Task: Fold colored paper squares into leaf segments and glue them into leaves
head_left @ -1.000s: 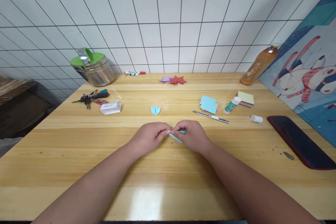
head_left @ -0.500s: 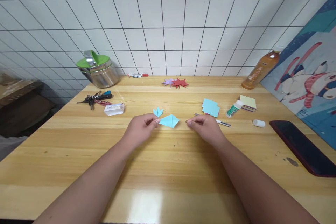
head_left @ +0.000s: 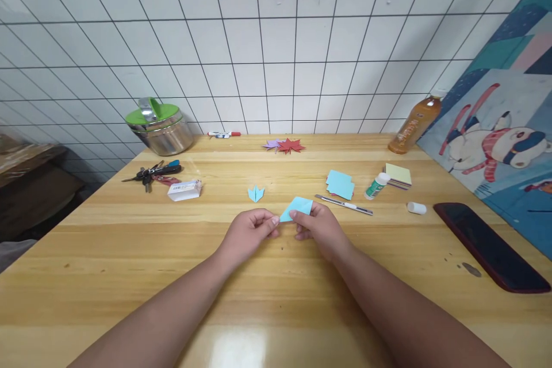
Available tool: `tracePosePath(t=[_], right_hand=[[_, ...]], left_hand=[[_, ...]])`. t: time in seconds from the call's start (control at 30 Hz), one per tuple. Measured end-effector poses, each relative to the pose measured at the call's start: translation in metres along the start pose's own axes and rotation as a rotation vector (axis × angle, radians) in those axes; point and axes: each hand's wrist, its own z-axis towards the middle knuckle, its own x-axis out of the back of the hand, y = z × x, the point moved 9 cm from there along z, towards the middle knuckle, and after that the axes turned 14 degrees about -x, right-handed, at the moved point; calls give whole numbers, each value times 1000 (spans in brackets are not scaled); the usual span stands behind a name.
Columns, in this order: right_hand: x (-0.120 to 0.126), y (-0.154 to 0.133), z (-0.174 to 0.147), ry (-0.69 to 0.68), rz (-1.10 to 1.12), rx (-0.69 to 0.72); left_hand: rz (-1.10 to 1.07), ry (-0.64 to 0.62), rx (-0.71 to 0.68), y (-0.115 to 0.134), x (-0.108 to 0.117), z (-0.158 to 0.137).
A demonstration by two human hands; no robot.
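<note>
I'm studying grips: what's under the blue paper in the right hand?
Fingers of the right hand show below the near edge of the blue paper; anything directly under it is covered.

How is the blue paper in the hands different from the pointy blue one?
The held paper is in the right hand, with the left hand at its narrow end; the pointy paper lies on the table. The held paper looks bigger than the pointy paper. The held paper tapers leftward; the pointy paper spreads into three points. Both are light blue and folded.
</note>
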Motion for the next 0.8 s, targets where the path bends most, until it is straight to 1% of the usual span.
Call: tracePosePath(t=[0.1, 0.2, 0.37, 0.53, 0.63, 0.7, 0.8], right_hand=[[3, -3, -2, 24, -13, 19], [2, -3, -1, 25, -33, 22], [-2, 1, 1, 0, -66, 22], [-5, 1, 0, -51, 4, 28], [-3, -1, 0, -78, 43, 25], [4, -4, 1, -40, 78, 33], [16, -10, 1, 31, 128, 60]], left_hand=[[-115, -12, 44, -3, -2, 0], [-109, -36, 38, 0, -4, 0], [-121, -55, 71, -3, -7, -1], [-121, -14, 77, -2, -1, -2], [-179, -46, 135, -7, -4, -5], [-245, -57, 182, -13, -7, -6], [-328, -1, 202, -19, -2, -5]])
